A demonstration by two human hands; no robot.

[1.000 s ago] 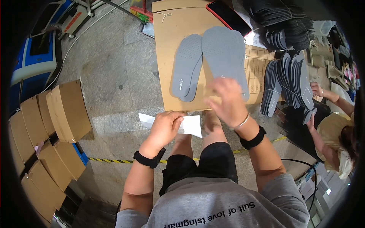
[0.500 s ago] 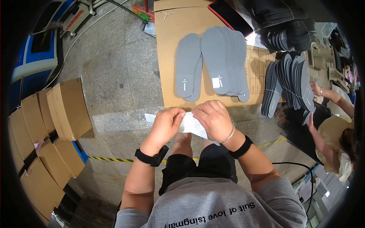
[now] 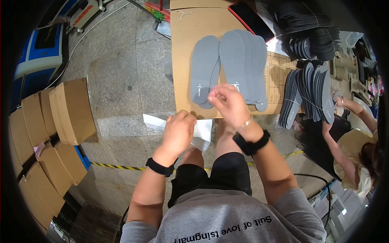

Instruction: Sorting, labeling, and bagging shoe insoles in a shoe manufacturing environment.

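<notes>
Over my knees, my left hand (image 3: pixel 178 131) grips a white paper sheet (image 3: pixel 200 133) that sticks out on both sides of the fist. My right hand (image 3: pixel 227 104) is raised ahead of it with fingertips pinched together near the heel ends of the grey insoles (image 3: pixel 227 67). Whether a small sticker is between those fingers I cannot tell. The insoles lie fanned out, overlapping, on a flat brown cardboard sheet (image 3: pixel 184 44). Both wrists wear black bands.
Folded cardboard boxes (image 3: pixel 60 117) stack at the left on the concrete floor. Dark insole bundles (image 3: pixel 308 95) lie to the right, with more piled at the top right. A phone with a red case (image 3: pixel 250 18) rests at the cardboard's far edge. Another seated person (image 3: pixel 356 150) works at right.
My right hand left the paper sheet and rose forward to the insoles' near ends, fingers pinched. My left hand stayed on the sheet.
</notes>
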